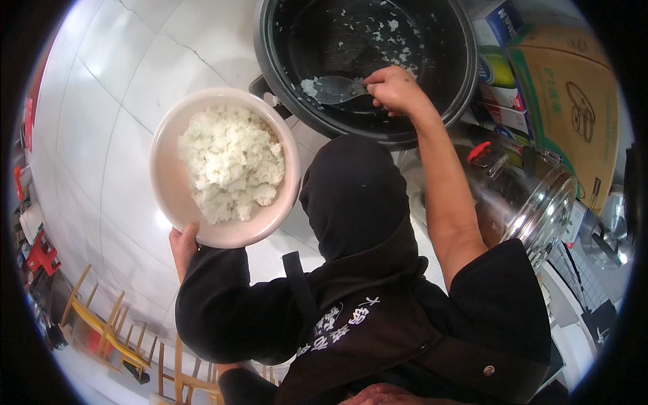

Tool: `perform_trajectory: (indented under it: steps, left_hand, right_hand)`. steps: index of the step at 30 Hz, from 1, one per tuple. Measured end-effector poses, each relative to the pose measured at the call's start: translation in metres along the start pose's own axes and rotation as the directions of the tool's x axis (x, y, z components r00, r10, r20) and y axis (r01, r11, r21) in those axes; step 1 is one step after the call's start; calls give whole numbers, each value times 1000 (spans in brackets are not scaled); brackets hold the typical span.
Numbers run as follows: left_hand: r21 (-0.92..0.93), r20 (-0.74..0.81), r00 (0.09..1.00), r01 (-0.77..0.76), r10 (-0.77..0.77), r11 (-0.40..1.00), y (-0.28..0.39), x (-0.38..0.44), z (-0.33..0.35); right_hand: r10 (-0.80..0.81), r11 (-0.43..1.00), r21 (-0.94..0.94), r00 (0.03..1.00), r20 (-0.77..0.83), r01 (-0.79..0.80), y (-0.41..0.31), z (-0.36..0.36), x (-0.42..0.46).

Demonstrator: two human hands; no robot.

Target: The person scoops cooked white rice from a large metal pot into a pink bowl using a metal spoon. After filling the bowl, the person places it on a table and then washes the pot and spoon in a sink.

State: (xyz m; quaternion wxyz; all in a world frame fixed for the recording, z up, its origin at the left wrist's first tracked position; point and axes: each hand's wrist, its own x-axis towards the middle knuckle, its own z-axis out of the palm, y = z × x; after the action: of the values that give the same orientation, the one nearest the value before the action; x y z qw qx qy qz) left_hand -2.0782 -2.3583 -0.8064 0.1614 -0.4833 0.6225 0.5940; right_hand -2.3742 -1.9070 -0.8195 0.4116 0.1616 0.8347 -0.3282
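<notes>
A pink plastic basin heaped with cooked white rice rests against my left forearm. My left hand grips its lower left rim, with the fingers partly hidden beneath. My right hand holds a translucent rice paddle inside a large black cooking pot. A small clump of rice lies at the paddle's tip, and loose grains stick to the pot's bottom and sides.
Right of my arm stands a large steel pot with a clear lid and red-tipped latch. Behind it are a cardboard box and smaller packages. Wooden chairs stand lower left on the tiled floor.
</notes>
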Motion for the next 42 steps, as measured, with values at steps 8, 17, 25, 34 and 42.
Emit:
perform_trajectory:
  steps: [8,17,25,34,42]
  left_hand:
    - [7,-23,1000,-20,20,1000,13,-13,5]
    - [-9,-26,999,-45,45,999,1,-3,0]
    - [-16,12,999,-48,48,999,-1,-3,1]
    - [-10,-40,995,-86,86,996,17,-14,15]
    - [25,-57,997,-54,55,998,8,-14,-2]
  right_hand:
    - [-134,989,57,991,-9,134,-16,16,21]
    - [-238,925,340,955,175,168,2,-3,73]
    - [-391,736,655,898,203,172,5,-24,63]
    - [-931,366,62,366,13,929,-93,44,-57]
    - [-933,342,-192,357,48,920,-105,28,-56]
